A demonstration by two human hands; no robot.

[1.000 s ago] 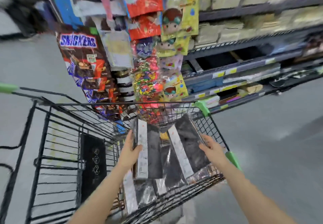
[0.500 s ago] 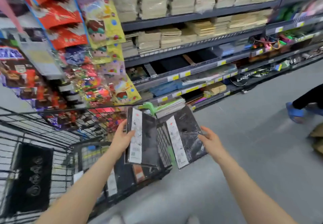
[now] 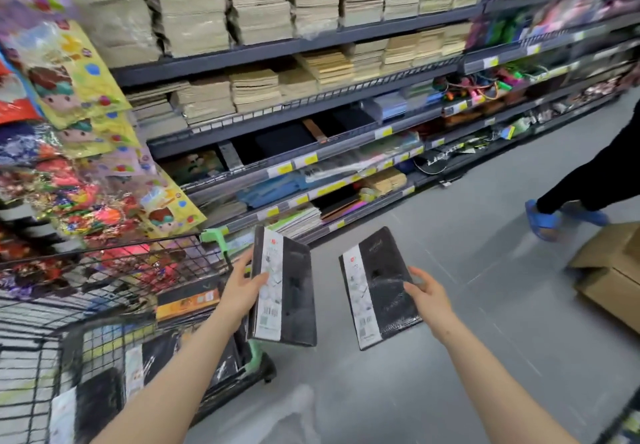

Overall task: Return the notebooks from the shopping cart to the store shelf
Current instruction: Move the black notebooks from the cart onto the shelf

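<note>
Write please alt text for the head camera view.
Each hand, left hand and right hand, holds one black notebook, left notebook and right notebook, above the grey floor. The shopping cart is at left, store shelf ahead.

Shopping cart (image 3: 104,305) cut off at left edge, contents blurred.

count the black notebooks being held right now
2: one notebook in the left hand, one notebook in the right hand. More seem to lie in the cart.
</note>
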